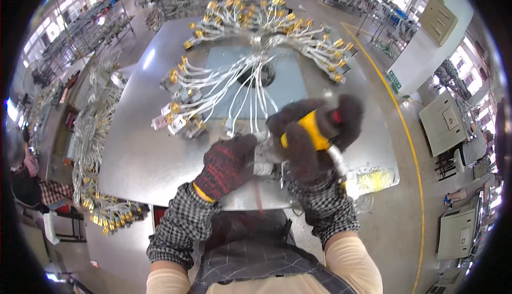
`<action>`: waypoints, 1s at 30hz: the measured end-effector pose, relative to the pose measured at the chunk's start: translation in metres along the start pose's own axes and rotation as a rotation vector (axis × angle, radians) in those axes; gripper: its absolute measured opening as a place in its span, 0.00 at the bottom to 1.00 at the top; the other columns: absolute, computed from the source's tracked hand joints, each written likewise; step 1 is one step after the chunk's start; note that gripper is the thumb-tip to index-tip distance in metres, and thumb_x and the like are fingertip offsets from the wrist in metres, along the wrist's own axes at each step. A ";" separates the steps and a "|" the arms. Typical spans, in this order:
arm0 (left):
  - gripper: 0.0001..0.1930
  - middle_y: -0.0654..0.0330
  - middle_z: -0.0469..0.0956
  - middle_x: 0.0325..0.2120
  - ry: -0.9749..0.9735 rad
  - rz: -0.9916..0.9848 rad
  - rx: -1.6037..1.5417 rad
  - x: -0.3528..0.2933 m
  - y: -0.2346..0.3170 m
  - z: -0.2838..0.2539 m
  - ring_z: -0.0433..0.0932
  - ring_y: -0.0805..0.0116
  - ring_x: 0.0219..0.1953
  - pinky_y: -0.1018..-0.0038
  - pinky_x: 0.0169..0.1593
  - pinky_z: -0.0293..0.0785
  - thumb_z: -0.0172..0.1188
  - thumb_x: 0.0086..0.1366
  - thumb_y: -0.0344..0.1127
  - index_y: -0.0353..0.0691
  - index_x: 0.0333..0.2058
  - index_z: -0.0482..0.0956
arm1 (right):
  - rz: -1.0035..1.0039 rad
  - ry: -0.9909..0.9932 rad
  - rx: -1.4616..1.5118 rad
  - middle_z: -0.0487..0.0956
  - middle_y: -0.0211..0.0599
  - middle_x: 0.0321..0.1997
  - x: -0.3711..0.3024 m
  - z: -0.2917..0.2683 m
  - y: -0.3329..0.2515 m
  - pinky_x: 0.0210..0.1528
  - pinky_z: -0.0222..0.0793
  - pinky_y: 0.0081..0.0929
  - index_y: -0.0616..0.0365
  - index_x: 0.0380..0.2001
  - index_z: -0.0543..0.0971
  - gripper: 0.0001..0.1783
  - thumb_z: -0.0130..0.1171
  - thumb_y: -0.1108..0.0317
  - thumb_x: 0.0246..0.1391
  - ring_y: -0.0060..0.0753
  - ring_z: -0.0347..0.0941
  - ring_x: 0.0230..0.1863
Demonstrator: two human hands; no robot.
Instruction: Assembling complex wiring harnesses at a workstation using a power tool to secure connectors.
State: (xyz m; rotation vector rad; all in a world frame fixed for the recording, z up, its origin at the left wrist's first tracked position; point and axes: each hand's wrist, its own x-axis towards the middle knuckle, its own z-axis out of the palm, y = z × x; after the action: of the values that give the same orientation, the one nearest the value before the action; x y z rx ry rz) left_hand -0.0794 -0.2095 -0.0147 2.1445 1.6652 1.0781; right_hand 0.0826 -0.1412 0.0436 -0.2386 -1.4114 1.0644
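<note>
A bundle of white cables (258, 94) fans out over the metal table, its many ends tipped with yellow and grey metal connectors (277, 25). In a dark knitted glove, my left hand (226, 166) is closed at the left side of a small grey metal fixture (264, 167) near the front edge; its fingertips press on the connector end there. My right hand (312, 145), also gloved and blurred by motion, wraps round a yellow-and-black power driver (314, 130), held above the right side of that fixture. The driver's tip is hidden by the glove.
The shiny metal table (141, 150) has rounded corners. A yellow-marked patch (373, 179) lies at its front right. More cable bundles (96, 134) hang at the left. A white pillar (434, 43) stands at right beyond a yellow floor line (397, 105). Other people sit at both sides.
</note>
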 end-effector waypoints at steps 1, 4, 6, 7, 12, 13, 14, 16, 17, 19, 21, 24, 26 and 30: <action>0.32 0.55 0.78 0.29 -0.034 -0.039 -0.067 0.004 0.002 -0.001 0.80 0.53 0.32 0.60 0.34 0.75 0.68 0.53 0.55 0.45 0.53 0.74 | 0.029 -0.002 -0.023 0.76 0.47 0.42 0.000 -0.001 -0.001 0.37 0.83 0.40 0.48 0.65 0.54 0.40 0.60 0.80 0.54 0.41 0.79 0.32; 0.30 0.54 0.78 0.30 -0.100 -0.081 0.112 0.013 0.014 -0.007 0.80 0.53 0.33 0.60 0.35 0.74 0.66 0.54 0.55 0.42 0.49 0.74 | 0.131 0.000 -0.081 0.76 0.47 0.42 -0.002 -0.005 -0.006 0.37 0.83 0.41 0.48 0.65 0.54 0.40 0.60 0.80 0.54 0.41 0.79 0.32; 0.28 0.54 0.78 0.30 -0.101 -0.115 0.008 0.011 0.011 -0.006 0.80 0.52 0.34 0.60 0.36 0.74 0.65 0.55 0.56 0.41 0.46 0.75 | 0.189 0.009 -0.106 0.76 0.47 0.42 -0.005 -0.004 -0.004 0.37 0.83 0.41 0.48 0.65 0.54 0.40 0.60 0.79 0.54 0.41 0.79 0.32; 0.29 0.54 0.78 0.29 -0.059 -0.102 -0.004 0.010 0.011 -0.006 0.80 0.52 0.34 0.59 0.37 0.74 0.65 0.55 0.57 0.40 0.46 0.74 | 0.201 0.028 -0.093 0.76 0.47 0.42 -0.005 -0.002 -0.003 0.37 0.83 0.41 0.48 0.65 0.54 0.40 0.60 0.79 0.54 0.41 0.79 0.32; 0.29 0.54 0.77 0.39 0.000 -0.105 0.337 -0.001 0.027 -0.017 0.79 0.51 0.38 0.56 0.38 0.73 0.66 0.54 0.56 0.41 0.47 0.75 | 0.199 0.273 0.011 0.77 0.47 0.42 -0.007 0.007 0.002 0.37 0.83 0.41 0.48 0.65 0.53 0.40 0.61 0.79 0.54 0.41 0.79 0.32; 0.29 0.54 0.77 0.42 0.127 -0.051 0.613 -0.005 0.029 -0.019 0.79 0.50 0.39 0.56 0.39 0.73 0.66 0.54 0.55 0.42 0.47 0.75 | 0.177 0.341 0.039 0.77 0.47 0.42 -0.008 0.010 0.003 0.37 0.83 0.41 0.48 0.66 0.53 0.40 0.61 0.79 0.54 0.41 0.79 0.32; 0.29 0.54 0.77 0.42 0.119 -0.050 0.611 -0.009 0.026 -0.019 0.79 0.50 0.39 0.56 0.39 0.73 0.66 0.54 0.55 0.42 0.47 0.75 | 0.182 0.348 0.037 0.77 0.47 0.42 -0.005 0.010 -0.003 0.37 0.83 0.41 0.48 0.66 0.53 0.40 0.61 0.79 0.54 0.41 0.79 0.32; 0.29 0.53 0.74 0.48 -0.096 -0.188 0.599 -0.025 0.018 -0.025 0.79 0.50 0.42 0.56 0.41 0.74 0.68 0.53 0.53 0.43 0.48 0.75 | 0.111 0.256 0.174 0.77 0.48 0.41 0.003 0.019 -0.023 0.38 0.83 0.41 0.48 0.67 0.51 0.43 0.64 0.75 0.54 0.40 0.80 0.33; 0.27 0.53 0.75 0.46 -0.060 -0.225 0.439 -0.031 0.013 -0.023 0.79 0.53 0.42 0.58 0.43 0.74 0.68 0.53 0.51 0.44 0.48 0.75 | 0.119 0.255 0.181 0.77 0.48 0.41 0.000 0.019 -0.018 0.38 0.83 0.41 0.48 0.67 0.51 0.43 0.64 0.75 0.54 0.40 0.80 0.33; 0.26 0.52 0.76 0.46 -0.178 -0.273 0.438 -0.024 0.013 -0.028 0.79 0.53 0.43 0.60 0.46 0.75 0.66 0.56 0.47 0.45 0.52 0.74 | -0.156 0.198 -0.173 0.77 0.48 0.40 -0.002 0.011 -0.001 0.38 0.82 0.40 0.47 0.68 0.50 0.44 0.64 0.72 0.55 0.39 0.80 0.33; 0.25 0.51 0.77 0.46 -0.292 -0.320 0.436 -0.024 0.014 -0.032 0.80 0.52 0.43 0.62 0.48 0.76 0.63 0.59 0.44 0.45 0.55 0.73 | -0.183 0.147 -0.122 0.78 0.48 0.40 0.003 0.006 -0.002 0.38 0.82 0.40 0.46 0.68 0.50 0.44 0.64 0.72 0.55 0.38 0.80 0.33; 0.24 0.51 0.79 0.44 0.016 -0.408 -0.237 -0.030 0.010 -0.036 0.81 0.58 0.45 0.65 0.50 0.75 0.61 0.62 0.39 0.43 0.57 0.72 | -0.128 0.126 -0.012 0.78 0.47 0.38 0.007 0.011 -0.018 0.36 0.82 0.39 0.45 0.67 0.51 0.43 0.64 0.71 0.55 0.38 0.80 0.32; 0.24 0.54 0.79 0.44 -0.062 -0.276 -0.330 -0.031 0.005 -0.034 0.81 0.65 0.37 0.70 0.40 0.77 0.63 0.62 0.35 0.46 0.57 0.72 | 0.045 0.183 0.113 0.78 0.48 0.36 0.007 0.018 -0.036 0.35 0.82 0.38 0.45 0.67 0.52 0.41 0.63 0.71 0.56 0.37 0.80 0.32; 0.32 0.49 0.79 0.46 -0.162 -0.026 0.023 -0.033 0.009 -0.033 0.82 0.55 0.42 0.64 0.47 0.78 0.69 0.55 0.38 0.40 0.58 0.71 | 0.145 0.252 0.249 0.79 0.48 0.34 0.010 0.015 -0.038 0.33 0.81 0.38 0.45 0.66 0.53 0.40 0.62 0.71 0.56 0.38 0.79 0.30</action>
State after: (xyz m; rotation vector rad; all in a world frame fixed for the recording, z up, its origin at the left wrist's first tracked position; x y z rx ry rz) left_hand -0.0972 -0.2512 0.0003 2.1545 1.6348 0.8566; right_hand 0.0850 -0.1614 0.0807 -0.2856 -1.0372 1.2704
